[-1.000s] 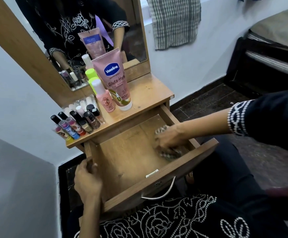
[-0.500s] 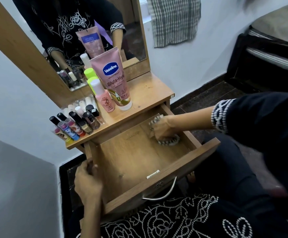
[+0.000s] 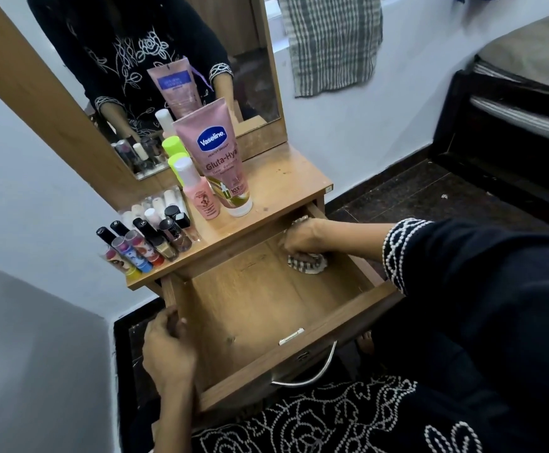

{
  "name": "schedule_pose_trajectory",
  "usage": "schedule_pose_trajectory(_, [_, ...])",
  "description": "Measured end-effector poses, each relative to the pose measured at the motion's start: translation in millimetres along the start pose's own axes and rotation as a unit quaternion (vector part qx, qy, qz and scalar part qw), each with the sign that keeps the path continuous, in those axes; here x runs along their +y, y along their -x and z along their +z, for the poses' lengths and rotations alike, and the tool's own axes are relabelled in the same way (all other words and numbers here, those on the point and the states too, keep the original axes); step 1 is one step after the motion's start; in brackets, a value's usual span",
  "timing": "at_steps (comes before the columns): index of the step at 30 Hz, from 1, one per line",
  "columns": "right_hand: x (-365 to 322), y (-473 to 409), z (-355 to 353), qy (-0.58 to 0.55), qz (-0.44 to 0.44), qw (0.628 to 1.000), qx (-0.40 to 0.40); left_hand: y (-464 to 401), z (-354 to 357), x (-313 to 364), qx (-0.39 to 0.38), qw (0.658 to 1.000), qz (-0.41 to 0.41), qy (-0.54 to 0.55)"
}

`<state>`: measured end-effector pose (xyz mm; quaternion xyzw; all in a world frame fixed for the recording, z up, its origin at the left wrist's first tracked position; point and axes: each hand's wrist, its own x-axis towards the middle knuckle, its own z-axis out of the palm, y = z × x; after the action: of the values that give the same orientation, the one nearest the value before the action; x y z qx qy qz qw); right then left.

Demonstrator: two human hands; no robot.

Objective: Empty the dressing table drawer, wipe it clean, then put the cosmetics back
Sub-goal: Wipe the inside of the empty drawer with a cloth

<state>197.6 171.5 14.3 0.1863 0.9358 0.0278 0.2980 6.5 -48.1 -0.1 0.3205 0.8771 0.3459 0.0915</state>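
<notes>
The wooden drawer (image 3: pixel 299 346) is pulled out and its bottom is bare. My right hand (image 3: pixel 302 238) presses a striped grey-and-white cloth (image 3: pixel 307 264) onto the drawer floor at the far right corner, just under the tabletop. My left hand (image 3: pixel 167 348) grips the drawer's left side wall near the front. On the tabletop (image 3: pixel 286 186) stand a pink Vaseline tube (image 3: pixel 222 158), a small pink bottle (image 3: pixel 199 196), a green-capped bottle (image 3: pixel 176 158) and several nail polishes and lipsticks (image 3: pixel 147 243).
A mirror (image 3: pixel 168 76) rises behind the tabletop. A checked towel (image 3: pixel 330 40) hangs on the white wall at the right. A dark bed frame (image 3: pixel 502 125) stands at the far right over the dark floor. A metal handle (image 3: pixel 309 374) sticks out of the drawer front.
My right hand has slid the cloth from the drawer's front right part back to the far right corner under the tabletop. My left hand has stayed on the left wall.
</notes>
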Motion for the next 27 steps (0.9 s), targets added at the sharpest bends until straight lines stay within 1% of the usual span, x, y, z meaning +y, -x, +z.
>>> schedule_pose_trajectory(2, [-13, 7, 2, -0.063, 0.000, 0.998, 0.022, -1, 1, -4, -0.001, 1.000, 0.001, 0.011])
schedule_pose_trajectory(4, [-27, 28, 15, -0.102, -0.054, 0.993, 0.038, 0, 0, -4, -0.003, 1.000, -0.003, 0.016])
schedule_pose_trajectory(6, [-42, 45, 31, -0.140, -0.100, 0.985, 0.022, 0, 0, -3, -0.007, 1.000, -0.012, 0.021])
schedule_pose_trajectory(8, [-50, 51, 39, -0.191, -0.109, 0.975, 0.036, -1, 1, -2, -0.015, 0.999, -0.027, 0.026])
schedule_pose_trajectory(10, [-49, 48, 36, -0.203, -0.102, 0.973, 0.051, 0, 1, -1, -0.016, 0.999, -0.036, 0.029])
schedule_pose_trajectory(11, [-48, 46, 34, -0.208, -0.093, 0.971, 0.073, 0, 1, 0, -0.016, 0.999, -0.038, 0.029])
schedule_pose_trajectory(13, [-52, 35, 31, -0.214, -0.040, 0.968, 0.125, 0, 1, 1, -0.017, 0.999, -0.042, 0.030])
schedule_pose_trajectory(15, [-60, 15, 30, -0.193, 0.060, 0.965, 0.169, -1, 0, 2, -0.025, 0.997, -0.056, 0.039])
schedule_pose_trajectory(17, [-66, -4, 26, -0.174, 0.190, 0.947, 0.191, 2, -2, 6, -0.037, 0.996, -0.067, 0.054])
schedule_pose_trajectory(19, [-74, -23, 19, -0.199, 0.271, 0.924, 0.182, 4, -3, 9, -0.031, 0.996, -0.066, 0.052])
schedule_pose_trajectory(21, [-81, -37, 14, -0.222, 0.312, 0.907, 0.173, 5, -4, 11, -0.026, 0.996, -0.068, 0.056])
schedule_pose_trajectory(24, [-68, -39, 15, -0.182, 0.332, 0.906, 0.190, 4, -3, 12, -0.035, 0.995, -0.073, 0.060])
schedule_pose_trajectory(25, [-60, -37, 16, -0.163, 0.349, 0.902, 0.197, 4, -4, 12, -0.036, 0.995, -0.074, 0.057])
schedule_pose_trajectory(27, [-44, -33, 17, -0.162, 0.381, 0.883, 0.219, 5, -3, 13, -0.035, 0.995, -0.074, 0.054])
